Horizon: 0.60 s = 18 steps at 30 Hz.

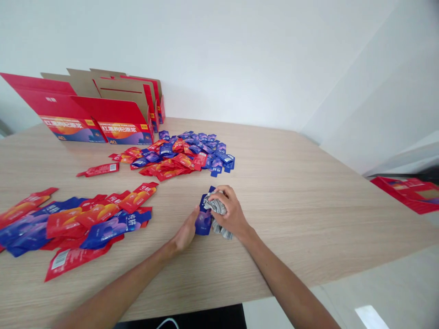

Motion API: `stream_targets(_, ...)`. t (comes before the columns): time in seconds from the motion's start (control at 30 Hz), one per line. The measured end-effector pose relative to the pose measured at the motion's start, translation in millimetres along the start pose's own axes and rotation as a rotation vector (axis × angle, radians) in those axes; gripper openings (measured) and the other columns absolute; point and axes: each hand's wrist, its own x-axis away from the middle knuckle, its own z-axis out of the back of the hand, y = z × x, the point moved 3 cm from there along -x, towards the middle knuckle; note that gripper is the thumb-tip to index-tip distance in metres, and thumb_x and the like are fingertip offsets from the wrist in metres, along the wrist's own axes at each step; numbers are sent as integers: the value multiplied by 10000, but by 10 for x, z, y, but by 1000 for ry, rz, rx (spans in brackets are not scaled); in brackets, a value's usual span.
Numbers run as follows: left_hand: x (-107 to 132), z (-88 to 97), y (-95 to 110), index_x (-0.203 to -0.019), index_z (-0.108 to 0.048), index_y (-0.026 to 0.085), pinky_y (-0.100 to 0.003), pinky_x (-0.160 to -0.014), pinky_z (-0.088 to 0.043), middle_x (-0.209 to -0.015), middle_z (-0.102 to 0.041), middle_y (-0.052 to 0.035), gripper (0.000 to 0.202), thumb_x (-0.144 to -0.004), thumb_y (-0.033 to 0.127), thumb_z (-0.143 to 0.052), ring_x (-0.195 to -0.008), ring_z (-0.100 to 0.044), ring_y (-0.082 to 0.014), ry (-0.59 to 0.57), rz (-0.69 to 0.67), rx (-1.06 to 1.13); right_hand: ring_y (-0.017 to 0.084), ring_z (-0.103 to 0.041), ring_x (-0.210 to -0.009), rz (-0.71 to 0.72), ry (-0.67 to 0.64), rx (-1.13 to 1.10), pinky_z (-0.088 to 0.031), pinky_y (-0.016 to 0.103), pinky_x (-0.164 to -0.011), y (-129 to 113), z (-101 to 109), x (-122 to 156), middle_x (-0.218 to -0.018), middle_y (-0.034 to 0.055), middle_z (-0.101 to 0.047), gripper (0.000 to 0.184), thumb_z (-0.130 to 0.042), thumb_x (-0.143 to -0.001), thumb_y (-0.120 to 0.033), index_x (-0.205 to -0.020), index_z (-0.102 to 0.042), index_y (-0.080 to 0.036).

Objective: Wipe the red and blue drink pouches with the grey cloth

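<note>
A blue pouch (203, 223) with a spout end is in front of me at the middle of the wooden table. My left hand (186, 232) grips its left edge, the fingertips at the side of the pouch and the other fingers partly hidden. Bunched in my right hand (230, 209) is a grey striped cloth (216, 204), pressed against the upper right part of the pouch. A loose end of the cloth hangs below the fingers. The spout end shows just above the cloth.
Red and blue pouches (103, 208) lie heaped at the left, and a second mixed pile (185, 153) sits farther back. One red pouch (99, 170) lies between them. Open red cartons (120, 121) stand at the back left. Another red box (408, 192) is beyond the table's right side.
</note>
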Motion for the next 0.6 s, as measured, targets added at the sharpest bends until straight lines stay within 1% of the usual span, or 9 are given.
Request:
stream_targets(0.07,11,-45,62,-894,-741,152,-337,-895,-520,-873,-764,-75,405,-819,551,-728,-987,-687,-260,52,-31,16,256,-587,-1070,110,-142,-28,-523,408,-937,-93,-53,8,-1148,77,-581,274,-694,-764,-141,-1010,-655,-256)
stream_targets(0.13,36,-88,124,-821,-713,148,-314,-864,-525,-810,-744,-64,400,-803,547,-743,-962,-693,-250,79,-29,35,245,-598,-1052,215,-271,-55,-529,395,-940,-179,-114,35,-1153,74,-597,276,-733,-757,-153,-1000,-653,-256)
stream_targets(0.2,66,-118,163,-807,-698,144,-300,-813,-528,-761,-723,-54,406,-790,546,-756,-921,-699,-244,77,-1,52,234,-603,-1036,266,-334,-61,-533,383,-939,-223,-160,63,-1160,71,-604,291,-756,-749,-152,-1000,-650,-254)
stream_targets(0.23,77,-127,173,-810,-696,144,-298,-790,-527,-746,-716,-51,410,-789,549,-754,-901,-699,-241,68,12,58,233,-603,-1034,272,-338,-58,-534,381,-939,-227,-173,72,-1163,71,-604,298,-761,-747,-153,-1005,-649,-253)
stream_targets(0.33,77,-131,170,-807,-702,154,-298,-794,-521,-761,-720,-41,393,-808,546,-734,-881,-684,-224,35,17,63,244,-595,-1059,210,-259,-24,-530,397,-939,-173,-163,67,-1159,75,-595,308,-736,-755,-143,-1028,-646,-254)
stream_targets(0.43,51,-104,132,-804,-720,165,-298,-874,-503,-832,-744,-40,334,-822,498,-740,-930,-665,-213,17,20,41,256,-581,-1085,51,-95,18,-526,405,-923,-65,-84,31,-1154,79,-573,315,-675,-764,-106,-1041,-647,-254)
stream_targets(0.5,42,-91,103,-827,-738,161,-307,-901,-494,-870,-753,-53,314,-845,474,-730,-956,-655,-216,-7,52,14,256,-576,-1089,-37,-8,34,-520,407,-927,-10,-27,11,-1140,76,-562,325,-632,-760,-77,-1035,-646,-251)
stream_targets(0.53,42,-88,94,-836,-743,156,-311,-898,-493,-872,-752,-59,311,-863,464,-714,-947,-652,-216,-15,71,6,255,-576,-1087,-59,16,35,-516,409,-932,2,-8,3,-1128,74,-559,328,-616,-757,-67,-1029,-645,-248)
stream_targets(0.6,55,-92,99,-849,-745,146,-312,-867,-498,-855,-742,-60,297,-897,433,-684,-886,-644,-204,-14,89,21,252,-578,-1081,-60,16,26,-511,411,-940,-3,1,-4,-1113,70,-557,332,-600,-748,-59,-1019,-645,-244)
